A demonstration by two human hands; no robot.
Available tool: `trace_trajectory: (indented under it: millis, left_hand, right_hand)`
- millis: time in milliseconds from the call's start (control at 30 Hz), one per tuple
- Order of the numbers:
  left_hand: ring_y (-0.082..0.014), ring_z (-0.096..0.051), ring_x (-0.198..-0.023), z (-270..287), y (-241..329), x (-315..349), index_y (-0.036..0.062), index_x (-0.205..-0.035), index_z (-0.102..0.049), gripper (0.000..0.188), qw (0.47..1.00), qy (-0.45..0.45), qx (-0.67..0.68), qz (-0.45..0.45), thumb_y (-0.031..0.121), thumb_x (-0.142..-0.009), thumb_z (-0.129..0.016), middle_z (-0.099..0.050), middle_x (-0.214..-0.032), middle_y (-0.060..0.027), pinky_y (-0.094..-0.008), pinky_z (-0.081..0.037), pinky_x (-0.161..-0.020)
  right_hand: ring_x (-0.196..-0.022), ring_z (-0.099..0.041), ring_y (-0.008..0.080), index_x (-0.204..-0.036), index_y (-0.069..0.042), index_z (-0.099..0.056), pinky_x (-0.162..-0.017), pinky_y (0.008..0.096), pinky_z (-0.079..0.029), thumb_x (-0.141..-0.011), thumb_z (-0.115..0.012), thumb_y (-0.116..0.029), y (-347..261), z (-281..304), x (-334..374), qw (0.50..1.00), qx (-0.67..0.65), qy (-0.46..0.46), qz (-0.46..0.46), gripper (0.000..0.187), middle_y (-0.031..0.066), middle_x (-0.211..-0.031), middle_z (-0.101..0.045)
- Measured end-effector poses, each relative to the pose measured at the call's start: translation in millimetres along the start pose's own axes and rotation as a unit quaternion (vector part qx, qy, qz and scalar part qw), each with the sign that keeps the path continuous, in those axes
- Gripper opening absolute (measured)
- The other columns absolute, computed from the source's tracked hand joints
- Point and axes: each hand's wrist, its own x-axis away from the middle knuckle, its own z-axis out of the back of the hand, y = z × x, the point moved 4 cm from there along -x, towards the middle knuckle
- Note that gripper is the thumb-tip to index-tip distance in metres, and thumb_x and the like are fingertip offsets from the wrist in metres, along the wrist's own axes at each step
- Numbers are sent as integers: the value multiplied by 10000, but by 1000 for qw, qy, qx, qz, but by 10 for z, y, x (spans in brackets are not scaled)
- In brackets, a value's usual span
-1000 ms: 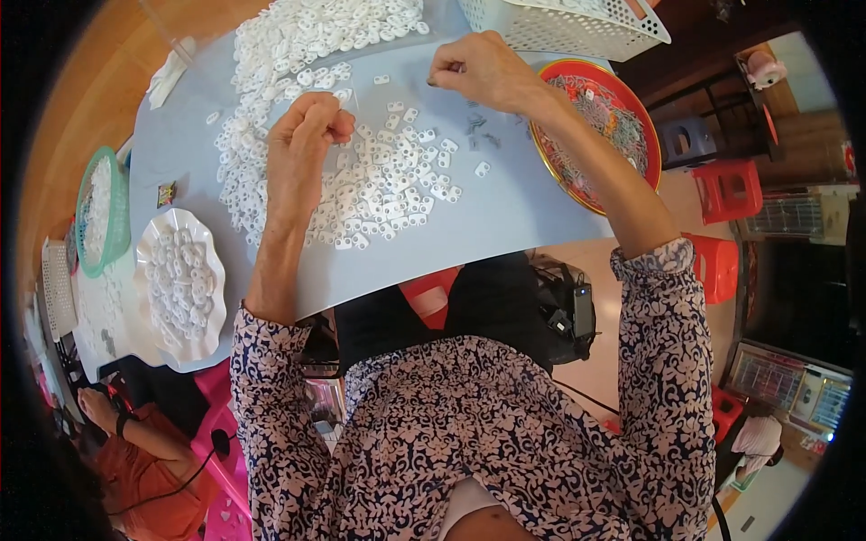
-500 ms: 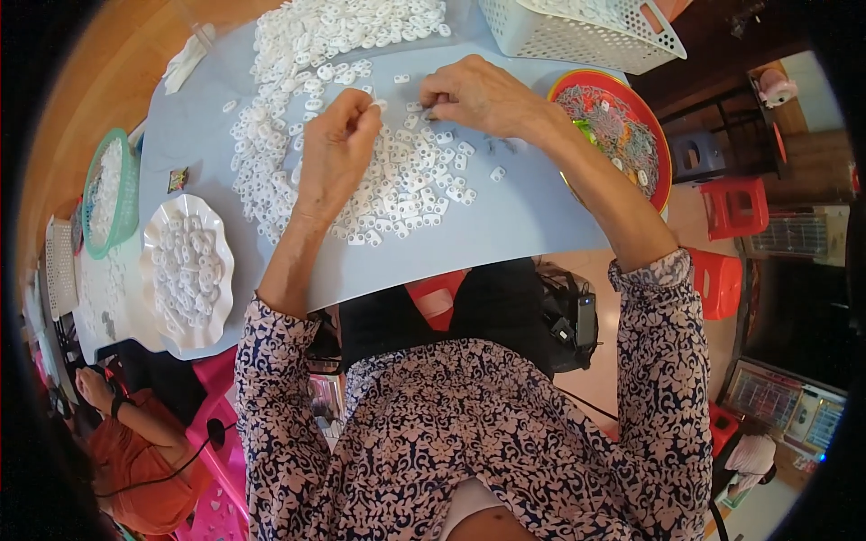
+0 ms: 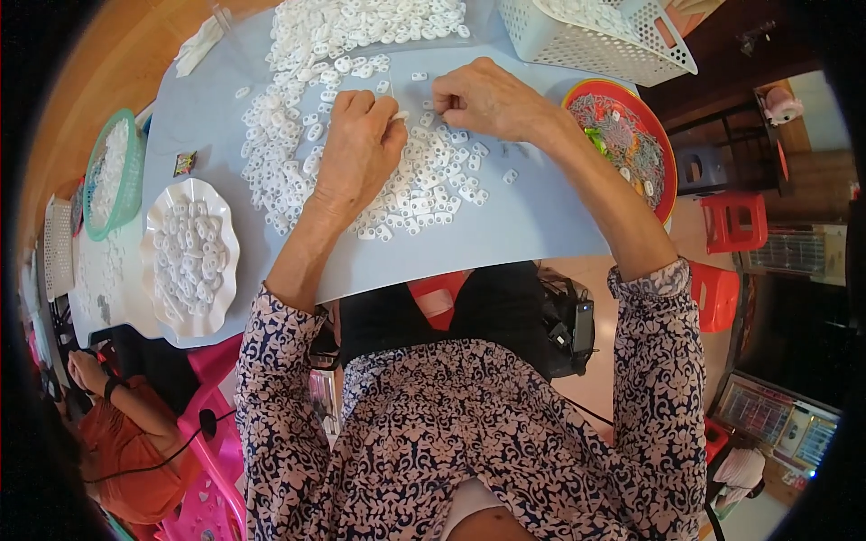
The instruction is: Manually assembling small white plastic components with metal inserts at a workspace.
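Observation:
Many small white plastic pieces with two holes (image 3: pixel 417 206) lie in a loose spread on the pale blue-grey table. Over the middle of this spread is my left hand (image 3: pixel 359 149), fingers curled closed, with a white plastic piece (image 3: pixel 401 115) just showing at the thumb and fingertips. To its right, my right hand (image 3: pixel 487 99) hovers low above the table edge of the spread, fingers bent in a pinch. Whatever sits between those right fingertips is too small or hidden to name. A gap separates the two hands.
At the right stands a red round tray (image 3: pixel 668 153) of grey pin-like parts. A perforated white basket (image 3: pixel 577 41) is at the back right. On the left are a scalloped white plate (image 3: pixel 233 261) of pieces, a green basket (image 3: pixel 133 194) and a small wrapped packet (image 3: pixel 185 163). Another person's hand (image 3: pixel 86 371) shows lower left.
My left hand has turned and shifted slightly right, its knuckles now more on top. My right hand stays close to where it was. The whole view has shifted a little.

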Motion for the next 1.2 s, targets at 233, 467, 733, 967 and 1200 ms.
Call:
trace_trajectory:
  millis: [233, 467, 733, 967, 1200]
  left_hand:
    - [-317, -478, -856, 72, 81, -25, -1, -805, -560, 79, 998, 63, 25, -8, -6, -740, -605, -517, -778, -128, -383, -426, -745]
    - [-236, -525, -739, 109, 38, 1, -18, -836, -585, 89, 969, 60, 220, 99, 64, -804, -576, -584, -737, -112, -338, -438, -684]
    - [-99, -483, -677, 18, -38, 1, -27, -873, -580, 124, 897, 18, 387, 214, 90, -851, -544, -548, -702, -30, -247, -413, -618]
    - [-80, -475, -678, 42, -23, -9, -19, -867, -577, 106, 942, 24, 300, 147, 69, -863, -519, -544, -694, -11, -234, -407, -607]
    - [-104, -544, -696, -104, -169, 24, 15, -846, -629, 146, 778, 0, 560, 284, 113, -890, -531, -618, -748, -34, -241, -439, -671]
  right_hand:
    - [-629, -619, 248, -840, 1, -654, -607, 353, -481, -680, -629, -83, 71, -81, 44, 995, -73, 34, -53, 183, 131, -721, -647]
    - [-633, -598, 87, -910, 23, -646, -549, 226, -472, -789, -636, -59, -19, -118, 63, 880, -443, 72, -158, 146, 40, -702, -639]
    - [-683, -604, 78, -963, 24, -643, -625, 209, -490, -825, -606, -23, -141, -189, 45, 863, -466, 175, -82, 151, 32, -776, -645]
    - [-673, -574, 51, -910, 11, -662, -610, 200, -469, -813, -604, -22, -142, -184, 43, 911, -376, 151, -80, 117, 16, -755, -639]
    - [-626, -546, 48, -840, 9, -668, -572, 228, -457, -803, -630, -88, -187, -200, 46, 889, -388, 214, -115, 110, 4, -675, -627]
